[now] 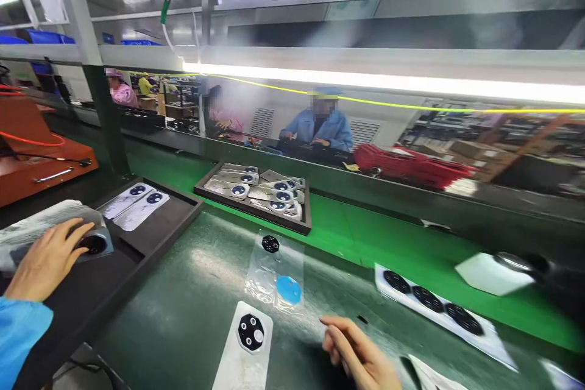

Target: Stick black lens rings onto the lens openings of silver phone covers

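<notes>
At the left, my left hand (50,253) rests with fingers apart on a clear-wrapped panel (94,244) with a dark round part, over a dark tray (155,253). My right hand (359,353) hovers above the green table at lower centre, fingers curled, touching nothing I can make out. Left of it lies a pale panel (240,365) with a black octagonal camera plate (251,333). Beyond that is a clear film (292,265) bearing a black disc (270,244) and a blue disc (288,289).
A tray (260,219) of stacked panels stands at the back. A white strip (439,311) with black discs and a white container (493,274) are at right. An orange machine (41,158) is far left. People sit beyond the partition.
</notes>
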`<state>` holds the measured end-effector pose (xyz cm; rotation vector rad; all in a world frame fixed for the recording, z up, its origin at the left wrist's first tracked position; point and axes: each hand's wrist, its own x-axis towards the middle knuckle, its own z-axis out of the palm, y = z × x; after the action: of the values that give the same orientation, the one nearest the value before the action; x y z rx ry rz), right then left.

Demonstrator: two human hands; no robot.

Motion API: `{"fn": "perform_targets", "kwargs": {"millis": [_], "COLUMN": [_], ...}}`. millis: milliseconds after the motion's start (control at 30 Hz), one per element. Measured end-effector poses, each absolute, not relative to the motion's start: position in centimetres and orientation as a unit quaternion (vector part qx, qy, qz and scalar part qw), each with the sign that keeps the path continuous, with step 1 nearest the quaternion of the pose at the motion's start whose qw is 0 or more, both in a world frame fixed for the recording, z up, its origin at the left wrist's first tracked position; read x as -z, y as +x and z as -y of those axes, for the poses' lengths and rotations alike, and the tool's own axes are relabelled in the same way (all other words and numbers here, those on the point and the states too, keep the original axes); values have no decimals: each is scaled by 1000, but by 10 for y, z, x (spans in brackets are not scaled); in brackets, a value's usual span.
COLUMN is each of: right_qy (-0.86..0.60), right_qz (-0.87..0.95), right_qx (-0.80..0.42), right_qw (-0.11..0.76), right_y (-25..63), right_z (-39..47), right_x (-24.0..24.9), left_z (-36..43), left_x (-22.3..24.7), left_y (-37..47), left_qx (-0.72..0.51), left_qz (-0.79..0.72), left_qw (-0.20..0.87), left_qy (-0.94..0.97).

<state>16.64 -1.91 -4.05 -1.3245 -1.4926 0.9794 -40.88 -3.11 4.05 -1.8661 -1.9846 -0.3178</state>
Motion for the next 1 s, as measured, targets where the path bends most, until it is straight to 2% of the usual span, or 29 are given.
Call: {"fn": "perform_targets", "kwargs": {"millis": [133, 300, 367, 533, 600, 667, 800, 1000], "right_qy": [-560, -584, -595, -625, -638, -647, -656, -647], "right_qz": [731, 754, 757, 751, 744, 739, 735, 748], "right_qx": [-242, -195, -186, -173, -167, -162, -154, -115], "right_qw": [306, 229, 198, 126, 104, 88, 73, 93], "right_y": [152, 117, 104, 84, 81, 79, 77, 71], "right_z": [-34, -110, -132, -160, -165, -169, -172, -160], "right_x": [25, 17, 16, 14, 12, 10, 7, 8], "left_z": [29, 32, 33, 28, 21, 11, -4, -10], "left_x": [-36, -51, -50, -28, -21, -17, -11, -5], "left_y": [-402, -328, -282, -171, -143, -125, -113, -111], "left_qx": [141, 214, 238, 164, 125, 101, 79, 51], "left_qz": [688, 647, 584, 483, 472, 467, 458, 445], "left_qw": [257, 280, 228, -140, -233, -267, -266, -263], "left_qy": [-664, -676, -742, -849, -841, -837, -844, -855]}}
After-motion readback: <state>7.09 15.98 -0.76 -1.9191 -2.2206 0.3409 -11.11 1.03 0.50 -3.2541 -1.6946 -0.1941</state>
